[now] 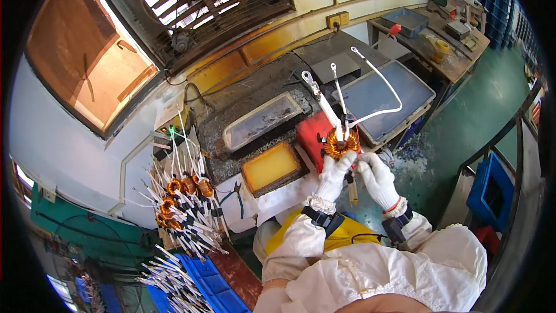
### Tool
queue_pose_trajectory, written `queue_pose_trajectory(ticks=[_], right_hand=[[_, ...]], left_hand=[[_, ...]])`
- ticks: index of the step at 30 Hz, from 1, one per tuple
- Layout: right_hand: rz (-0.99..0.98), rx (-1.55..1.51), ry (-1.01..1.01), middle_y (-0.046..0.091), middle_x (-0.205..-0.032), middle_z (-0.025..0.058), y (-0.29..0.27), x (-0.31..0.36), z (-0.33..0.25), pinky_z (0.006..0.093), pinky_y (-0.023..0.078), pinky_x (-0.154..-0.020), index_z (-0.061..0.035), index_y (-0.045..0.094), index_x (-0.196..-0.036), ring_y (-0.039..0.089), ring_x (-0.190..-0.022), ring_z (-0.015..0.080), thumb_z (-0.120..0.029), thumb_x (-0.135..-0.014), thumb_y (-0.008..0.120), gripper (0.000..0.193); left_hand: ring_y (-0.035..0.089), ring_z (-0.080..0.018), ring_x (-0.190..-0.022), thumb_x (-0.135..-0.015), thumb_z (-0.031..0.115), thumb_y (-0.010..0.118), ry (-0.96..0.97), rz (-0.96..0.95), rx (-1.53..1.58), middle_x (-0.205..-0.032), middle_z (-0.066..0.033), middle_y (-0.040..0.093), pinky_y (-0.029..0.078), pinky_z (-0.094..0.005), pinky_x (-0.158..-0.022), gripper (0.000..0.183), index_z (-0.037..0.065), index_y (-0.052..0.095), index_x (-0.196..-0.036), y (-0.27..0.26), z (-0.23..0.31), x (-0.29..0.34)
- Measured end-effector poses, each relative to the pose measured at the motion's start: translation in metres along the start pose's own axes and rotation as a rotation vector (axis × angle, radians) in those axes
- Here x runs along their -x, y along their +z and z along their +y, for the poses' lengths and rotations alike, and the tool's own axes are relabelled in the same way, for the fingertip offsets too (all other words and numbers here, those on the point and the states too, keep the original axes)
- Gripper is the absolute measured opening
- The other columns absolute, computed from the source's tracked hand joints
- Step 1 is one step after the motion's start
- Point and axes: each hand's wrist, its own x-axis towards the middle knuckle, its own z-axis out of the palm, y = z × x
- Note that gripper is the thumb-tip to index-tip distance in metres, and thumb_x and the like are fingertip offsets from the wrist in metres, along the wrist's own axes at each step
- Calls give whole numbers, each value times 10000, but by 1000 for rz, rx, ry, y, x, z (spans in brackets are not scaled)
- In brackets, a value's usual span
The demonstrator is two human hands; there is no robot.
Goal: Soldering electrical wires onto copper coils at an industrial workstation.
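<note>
A copper-wound toroidal coil [340, 146] is in front of me, over a red block-like thing [310, 139]. White-sleeved leads with ring terminals [333, 67] rise from it, and one long lead [399, 95] bends out to the right. My left hand [333, 176], in a white glove, is closed on the coil's near edge. Close beside it on the right, my gloved right hand [377, 182] has its fingers bent together at the coil's lower side. What these fingers pinch is hidden. A dark piece and a tan strip [353, 192] show below the hands.
Left of the red thing lie an amber-filled rectangular pan [248, 181] and a grey-surfaced trough [229, 139]. Pliers [238, 198] rest near several finished-looking coils [188, 185] with white leads. A large grey tray [425, 99] stands right; a blue crate [489, 191] is farther right.
</note>
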Motion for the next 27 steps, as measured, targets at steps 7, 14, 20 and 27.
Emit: queue_pose_trajectory(ticks=[7,14,20,27], right_hand=[[-285,56,20,611,-730,69,-16,-15,6,270,471,-583,-38,563,-940,593,-655,133,-185,-850,546,174],[-460,-421,411,606,-640,18,-12,-12,23,184,422,-455,-30,612,-826,547,-513,57,-251,-858,557,230],[-434,-180,441,604,-620,25,-12,-14,13,210,443,-456,-36,618,-839,559,-500,76,-288,-825,591,254],[-382,282,58,614,-712,115,-16,-6,-6,353,475,-608,-101,608,-899,613,-686,274,-378,-814,526,301]], left_hand=[[534,-126,-850,-760,291,657,-71,-33,134,-1011,-42,552,449,-272,-729,568,65,396,-1211,2,-19,-10],[550,-133,-805,-736,247,664,-92,-71,316,-953,-47,567,461,-279,-681,548,69,416,-1191,9,-17,-1],[547,-137,-824,-737,248,652,-123,-83,263,-987,-50,554,456,-282,-709,550,79,412,-1202,6,-26,1],[542,-124,-815,-732,290,662,-52,20,154,-995,-42,551,456,-286,-719,572,99,408,-1209,2,-35,-3]])
